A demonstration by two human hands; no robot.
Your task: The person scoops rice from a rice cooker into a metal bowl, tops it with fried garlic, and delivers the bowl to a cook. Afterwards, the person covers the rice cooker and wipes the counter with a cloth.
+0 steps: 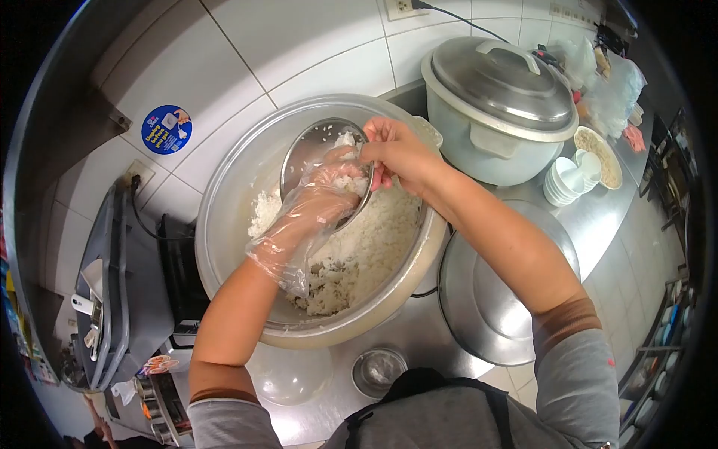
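A large round pot [224, 224] holds a heap of white rice [374, 247]. Above the rice is a small metal bowl [301, 153], tilted, with some rice inside. My left hand [318, 198], in a clear plastic glove, reaches into that bowl with its fingers curled at the rice there. What its fingers hold is partly hidden by the glove and rice. My bare right hand [396, 153] pinches the bowl's right rim between thumb and fingers.
A lidded rice cooker [497, 90] stands behind right, with stacked white cups [565, 183] and a bowl of grain-like food [604, 161] beside it. A large metal lid [486, 299] lies right of the pot. A small metal bowl [379, 372] sits near my body.
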